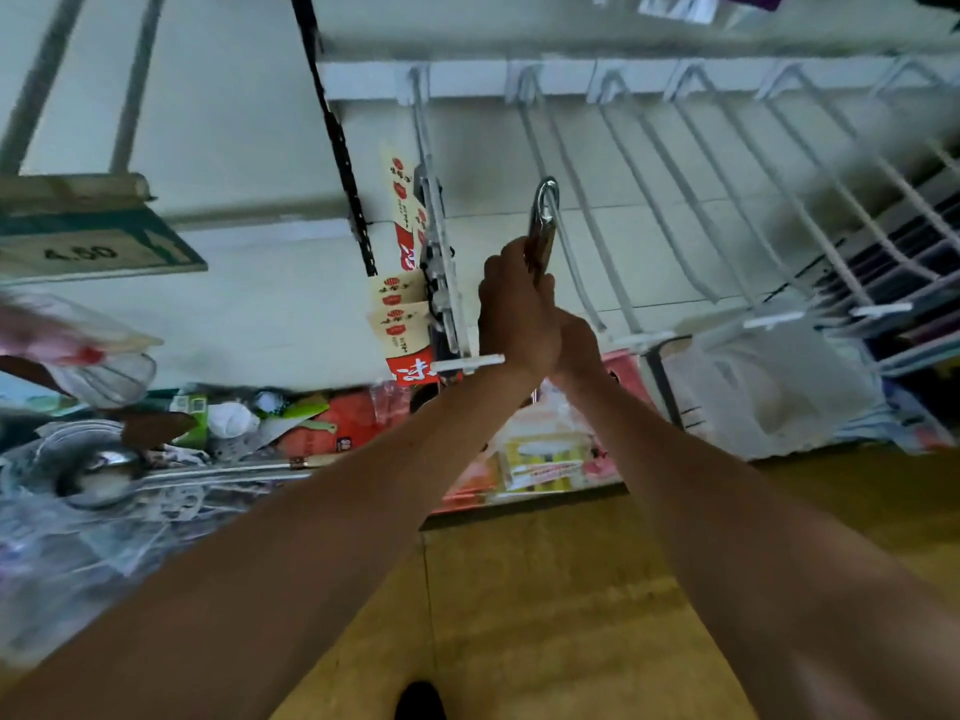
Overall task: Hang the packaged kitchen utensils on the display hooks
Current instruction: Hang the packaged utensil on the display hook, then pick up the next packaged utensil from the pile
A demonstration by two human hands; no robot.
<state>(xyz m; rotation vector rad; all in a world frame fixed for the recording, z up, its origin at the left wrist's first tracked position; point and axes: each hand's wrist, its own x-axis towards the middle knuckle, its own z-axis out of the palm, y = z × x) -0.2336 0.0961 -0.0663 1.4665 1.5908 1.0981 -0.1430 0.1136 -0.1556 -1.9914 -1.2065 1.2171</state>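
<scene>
The left hand (511, 314) is raised toward the display with its fingers curled around the brown handle of a utensil (541, 241), gripping it upright. The right hand (577, 348) is pressed in just below and behind the left one. Its fingers are hidden, so I cannot tell whether it holds the handle or only rests there. Above the left hand's knuckles, the utensil's metal ring (547, 195) lies against a white wire hook (582, 283); motion blur hides whether the ring is threaded over the wire. That hook slopes down past the right side of both hands. Just left of the left hand, another hook carries packaged utensils (400, 324) on cream and red cards, stacked one before another. To the right of the hands, more white hooks (727, 200) fan out from the same white rail (467, 77). Below and right of the right hand sits a white plastic bag (769, 392), and under the wrists lie red boxes (545, 454). Well left of the left forearm are metal ladles (98, 472) among clear wrapping, with a price sign (78, 252) reading 4.50 above them. Beneath both arms is a yellowish wooden floor (571, 589).
</scene>
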